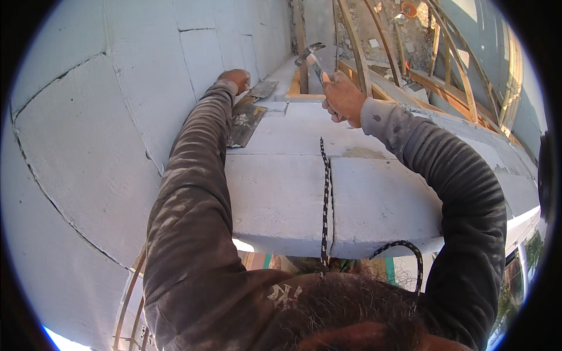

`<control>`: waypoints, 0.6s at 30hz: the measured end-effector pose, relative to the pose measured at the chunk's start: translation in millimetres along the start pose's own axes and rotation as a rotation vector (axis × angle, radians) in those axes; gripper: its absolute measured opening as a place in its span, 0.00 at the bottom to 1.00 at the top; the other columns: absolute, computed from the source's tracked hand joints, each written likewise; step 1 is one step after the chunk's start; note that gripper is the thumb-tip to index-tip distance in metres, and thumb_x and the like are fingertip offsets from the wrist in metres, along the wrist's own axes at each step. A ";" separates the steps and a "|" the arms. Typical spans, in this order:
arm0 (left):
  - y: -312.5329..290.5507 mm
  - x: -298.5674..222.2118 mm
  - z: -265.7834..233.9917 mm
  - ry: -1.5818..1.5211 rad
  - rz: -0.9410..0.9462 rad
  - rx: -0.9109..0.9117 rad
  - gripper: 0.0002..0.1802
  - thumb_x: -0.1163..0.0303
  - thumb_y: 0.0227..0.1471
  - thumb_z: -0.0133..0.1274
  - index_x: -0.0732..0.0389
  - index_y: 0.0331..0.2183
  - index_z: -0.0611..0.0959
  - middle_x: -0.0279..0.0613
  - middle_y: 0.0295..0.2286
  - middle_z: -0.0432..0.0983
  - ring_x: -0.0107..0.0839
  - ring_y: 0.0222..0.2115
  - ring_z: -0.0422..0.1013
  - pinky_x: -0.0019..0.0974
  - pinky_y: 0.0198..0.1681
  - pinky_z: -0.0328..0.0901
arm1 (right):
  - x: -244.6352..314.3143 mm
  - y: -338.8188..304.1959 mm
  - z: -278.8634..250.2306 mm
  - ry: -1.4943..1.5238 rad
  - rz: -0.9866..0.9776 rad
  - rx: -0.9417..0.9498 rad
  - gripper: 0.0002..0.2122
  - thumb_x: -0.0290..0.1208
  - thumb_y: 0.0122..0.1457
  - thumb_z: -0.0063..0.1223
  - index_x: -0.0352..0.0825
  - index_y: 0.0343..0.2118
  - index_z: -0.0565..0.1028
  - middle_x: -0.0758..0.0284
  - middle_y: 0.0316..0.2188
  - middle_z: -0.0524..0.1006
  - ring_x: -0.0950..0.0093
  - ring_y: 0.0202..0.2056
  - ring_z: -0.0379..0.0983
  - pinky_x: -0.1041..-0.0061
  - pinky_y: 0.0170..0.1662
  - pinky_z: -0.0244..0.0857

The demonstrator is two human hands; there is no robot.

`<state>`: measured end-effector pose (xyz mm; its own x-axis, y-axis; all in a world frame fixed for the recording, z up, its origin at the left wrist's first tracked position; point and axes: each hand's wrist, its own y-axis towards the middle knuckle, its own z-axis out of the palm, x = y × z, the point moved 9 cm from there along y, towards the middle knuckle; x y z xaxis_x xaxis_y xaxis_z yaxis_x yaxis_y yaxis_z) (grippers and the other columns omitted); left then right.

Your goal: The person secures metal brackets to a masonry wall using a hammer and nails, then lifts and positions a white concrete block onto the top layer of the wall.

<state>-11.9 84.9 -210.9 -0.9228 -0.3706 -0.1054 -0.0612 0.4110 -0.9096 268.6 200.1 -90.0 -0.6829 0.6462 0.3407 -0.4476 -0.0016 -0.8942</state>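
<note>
Hammering looks to be in hand: the right hand (344, 100) is wrapped round a hammer (317, 65), head up-left of it. The left hand (235, 80) curls beside the block wall (76, 117); I cannot tell what it pinches. The next blow should clear metal plates (250, 120) just below that hand and timber frames (359, 55) right of the other.

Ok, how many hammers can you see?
1: the hammer is gripped in the right hand, its head pointing away from the person. Others could be hidden behind the arms.
</note>
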 end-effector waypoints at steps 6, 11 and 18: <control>42.9 6.6 30.5 0.167 0.065 -0.014 0.07 0.62 0.53 0.61 0.50 0.35 0.85 0.42 0.39 0.83 0.39 0.43 0.76 0.43 0.55 0.60 | -11.2 73.5 64.8 -1.198 -0.395 0.172 0.05 0.34 0.51 0.62 0.51 0.21 0.79 0.74 0.27 0.75 0.76 0.31 0.72 0.71 0.38 0.60; 58.0 0.5 44.0 0.305 0.040 0.051 0.06 0.63 0.53 0.61 0.48 0.34 0.85 0.41 0.37 0.84 0.38 0.43 0.76 0.43 0.57 0.54 | -5.4 71.2 112.8 -2.016 -0.716 0.191 0.07 0.38 0.52 0.63 0.49 0.23 0.76 0.75 0.23 0.70 0.76 0.29 0.68 0.74 0.42 0.61; 80.4 -1.2 50.4 0.387 0.063 0.085 0.06 0.64 0.51 0.60 0.47 0.35 0.85 0.40 0.36 0.84 0.38 0.42 0.77 0.42 0.55 0.55 | -5.5 106.1 140.7 -1.836 -0.638 0.150 0.01 0.33 0.49 0.63 0.47 0.23 0.82 0.72 0.30 0.77 0.75 0.38 0.74 0.71 0.46 0.60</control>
<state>3.5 76.4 -304.1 -0.9998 0.0008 -0.0174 0.0166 0.3465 -0.9379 143.7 89.1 -145.8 -0.0576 -0.8746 0.4815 -0.8029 -0.2461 -0.5430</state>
